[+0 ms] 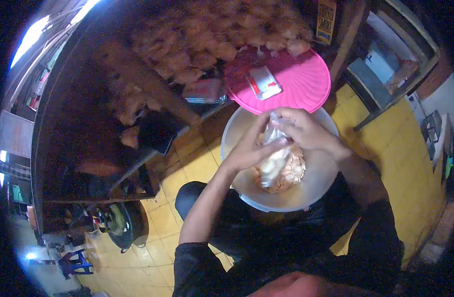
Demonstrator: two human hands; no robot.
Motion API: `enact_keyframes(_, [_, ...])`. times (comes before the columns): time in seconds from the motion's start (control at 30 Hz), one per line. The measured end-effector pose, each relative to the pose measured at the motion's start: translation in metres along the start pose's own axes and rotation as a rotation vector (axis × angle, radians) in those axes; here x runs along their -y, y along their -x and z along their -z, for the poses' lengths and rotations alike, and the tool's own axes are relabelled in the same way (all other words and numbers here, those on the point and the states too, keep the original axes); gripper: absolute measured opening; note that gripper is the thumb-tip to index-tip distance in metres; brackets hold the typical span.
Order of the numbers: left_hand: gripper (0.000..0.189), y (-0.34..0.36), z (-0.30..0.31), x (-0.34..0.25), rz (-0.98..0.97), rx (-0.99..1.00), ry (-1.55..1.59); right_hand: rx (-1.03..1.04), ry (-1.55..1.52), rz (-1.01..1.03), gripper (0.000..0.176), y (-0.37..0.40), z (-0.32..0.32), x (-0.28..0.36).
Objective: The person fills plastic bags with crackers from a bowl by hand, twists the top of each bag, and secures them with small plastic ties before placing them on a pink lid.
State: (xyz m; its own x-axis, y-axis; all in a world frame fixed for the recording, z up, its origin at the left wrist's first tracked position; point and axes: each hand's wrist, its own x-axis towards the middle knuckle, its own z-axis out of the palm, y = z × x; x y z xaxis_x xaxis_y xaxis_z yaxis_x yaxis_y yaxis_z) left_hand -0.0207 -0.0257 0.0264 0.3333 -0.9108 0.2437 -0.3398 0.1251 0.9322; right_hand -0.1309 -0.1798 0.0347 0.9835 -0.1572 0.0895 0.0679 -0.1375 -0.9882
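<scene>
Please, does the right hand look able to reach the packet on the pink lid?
Probably yes: the packet lies uncovered just beyond the right hand, though that hand is busy with the plastic bag.

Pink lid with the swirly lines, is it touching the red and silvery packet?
Touching. The head view shows the packet lying right on top of the pink lid.

Clear plastic bag [273, 168]: contents blurred | thin beige pieces [295, 171]: partly hidden by bag | flat red-and-silver packet [264, 83]: print too small | brown heap [202, 37]: blurred, cut off at top
</scene>
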Motion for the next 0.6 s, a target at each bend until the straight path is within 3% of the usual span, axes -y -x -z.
enact_keyframes(0.07, [0.043,0.003,-0.011,-0.003,0.199,0.178,0.266,0.030,-0.114,-0.085,0.018,0.002,0.004,0.007])
enact_keyframes(0.13, [0.036,0.002,-0.014,-0.009,0.294,0.203,0.229,-0.028,-0.026,0.022,0.017,-0.001,0.008,0.003])
enact_keyframes(0.17, [0.033,0.001,-0.010,-0.013,0.430,0.231,0.191,-0.177,-0.100,-0.012,0.016,0.000,0.006,0.003])
enact_keyframes(0.2, [0.030,0.000,-0.007,-0.018,0.565,0.256,0.153,-0.174,-0.098,-0.012,0.016,0.000,0.012,0.006])
enact_keyframes(0.3, [0.026,0.000,0.002,-0.013,0.515,0.194,0.059,-0.122,-0.142,-0.174,0.019,0.000,0.054,0.000])
enact_keyframes(0.37, [0.025,0.003,0.006,-0.011,0.470,0.127,0.154,-0.193,-0.452,0.040,0.032,-0.004,0.080,-0.029])
enact_keyframes(0.47, [0.026,0.005,0.003,-0.003,0.392,0.059,0.321,-0.072,-0.645,0.105,0.042,-0.003,0.040,0.002])
enact_keyframes(0.5, [0.026,0.003,0.000,-0.001,0.367,0.055,0.408,0.146,-0.632,0.253,0.045,0.000,0.025,-0.003])
enact_keyframes(0.53, [0.026,0.003,-0.002,-0.001,0.365,0.050,0.404,0.151,-0.633,0.257,0.045,0.001,0.012,0.001])
enact_keyframes(0.6, [0.027,0.003,-0.004,-0.001,0.322,0.185,0.153,0.107,-0.102,0.092,0.046,0.003,-0.006,0.013])
